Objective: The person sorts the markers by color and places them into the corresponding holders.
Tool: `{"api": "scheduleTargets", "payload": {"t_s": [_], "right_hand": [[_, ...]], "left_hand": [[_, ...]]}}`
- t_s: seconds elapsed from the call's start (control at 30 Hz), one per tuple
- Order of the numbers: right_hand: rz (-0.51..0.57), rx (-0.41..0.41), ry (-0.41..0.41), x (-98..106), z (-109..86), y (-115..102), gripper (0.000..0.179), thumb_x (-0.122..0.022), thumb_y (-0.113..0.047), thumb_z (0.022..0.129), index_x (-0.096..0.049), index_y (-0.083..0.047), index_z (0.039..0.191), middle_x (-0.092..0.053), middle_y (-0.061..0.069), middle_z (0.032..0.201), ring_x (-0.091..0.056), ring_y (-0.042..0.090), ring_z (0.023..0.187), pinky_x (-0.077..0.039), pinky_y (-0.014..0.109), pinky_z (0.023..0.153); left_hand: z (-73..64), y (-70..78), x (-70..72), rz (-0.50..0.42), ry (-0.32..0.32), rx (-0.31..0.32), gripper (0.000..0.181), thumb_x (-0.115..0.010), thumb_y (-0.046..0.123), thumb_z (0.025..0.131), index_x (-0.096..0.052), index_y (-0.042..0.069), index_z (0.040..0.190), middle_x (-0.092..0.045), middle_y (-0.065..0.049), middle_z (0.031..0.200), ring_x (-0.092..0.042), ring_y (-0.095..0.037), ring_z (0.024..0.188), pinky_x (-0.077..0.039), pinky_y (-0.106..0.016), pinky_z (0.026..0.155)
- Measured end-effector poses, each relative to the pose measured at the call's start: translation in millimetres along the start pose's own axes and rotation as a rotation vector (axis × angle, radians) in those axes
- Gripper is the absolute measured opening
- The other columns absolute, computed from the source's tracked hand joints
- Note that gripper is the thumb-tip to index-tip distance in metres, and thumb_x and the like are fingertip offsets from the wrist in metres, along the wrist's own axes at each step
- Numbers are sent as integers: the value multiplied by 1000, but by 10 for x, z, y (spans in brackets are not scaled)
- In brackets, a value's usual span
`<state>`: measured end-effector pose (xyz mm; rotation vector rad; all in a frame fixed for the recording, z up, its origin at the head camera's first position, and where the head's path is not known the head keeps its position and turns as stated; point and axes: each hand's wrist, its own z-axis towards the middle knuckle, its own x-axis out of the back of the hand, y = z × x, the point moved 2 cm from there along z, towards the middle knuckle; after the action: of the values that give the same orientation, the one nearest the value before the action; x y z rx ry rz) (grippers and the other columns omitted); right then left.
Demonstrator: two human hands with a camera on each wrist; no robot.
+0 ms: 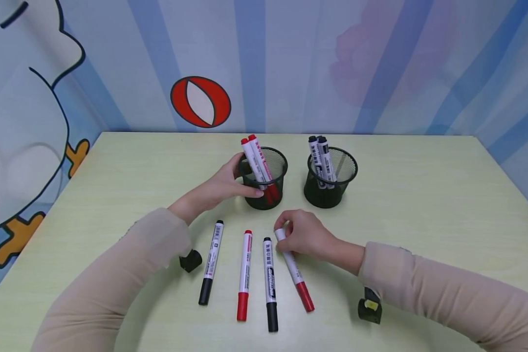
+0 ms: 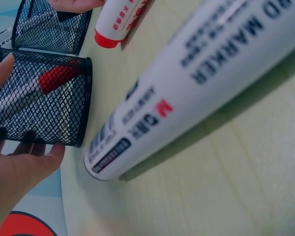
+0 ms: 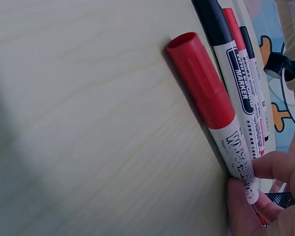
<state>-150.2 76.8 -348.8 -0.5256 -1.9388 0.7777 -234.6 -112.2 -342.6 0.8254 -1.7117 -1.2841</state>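
Observation:
My left hand [image 1: 217,188] grips the left side of a black mesh pen cup [image 1: 283,171], in which two red-capped markers [image 1: 259,164] lean. In the left wrist view, the thumb and fingers curl around the cup's mesh [image 2: 44,118]. With thumb and fingers, my right hand [image 1: 308,234] pinches the white end of a red-capped marker [image 1: 297,271]. That marker slants on the table, its red cap [image 3: 201,78] toward the near edge. Left of it lie a black-capped marker [image 1: 270,283], a red-capped marker [image 1: 245,274] and another black-capped marker [image 1: 211,261].
To the right of the gripped cup stands a second mesh cup [image 1: 345,178] with two black-ended markers [image 1: 323,161]. Small black camera blocks sit by the left wrist [image 1: 190,260] and right wrist [image 1: 370,308]. A patterned wall [image 1: 281,63] rises behind the pale wooden table [image 1: 422,195].

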Motion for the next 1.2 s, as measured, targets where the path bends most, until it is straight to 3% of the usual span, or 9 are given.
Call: {"api": "scheduleTargets", "payload": {"t_s": [0.3,0.73,1.2], "right_hand": [[27,-2,-12,5,7,34,28,-74,-1,73,-62,-9,97,-52,7,73,-51,17,58,-42,23,51],[216,-19,-64,61,-8,85,26,-68,4,75,-61,-4,99,-51,8,75,-51,19,64,-44,24,55],[369,48,-65,366,-63,-56,30,-63,4,77,-57,1,106,-50,11,87,-54,23,78,-55,35,66]], "left_hand": [[-10,11,-4,-1,1,2,90,-75,9,76,-19,18,146,-31,-7,146,-27,-28,132,-25,-51,106],[-1,-5,-9,-15,1,8,90,-75,7,76,-20,17,146,-31,-7,145,-27,-28,132,-25,-51,107],[33,-14,1,-25,10,3,89,-76,6,75,-22,17,145,-34,-7,143,-31,-27,129,-26,-50,106]]}}
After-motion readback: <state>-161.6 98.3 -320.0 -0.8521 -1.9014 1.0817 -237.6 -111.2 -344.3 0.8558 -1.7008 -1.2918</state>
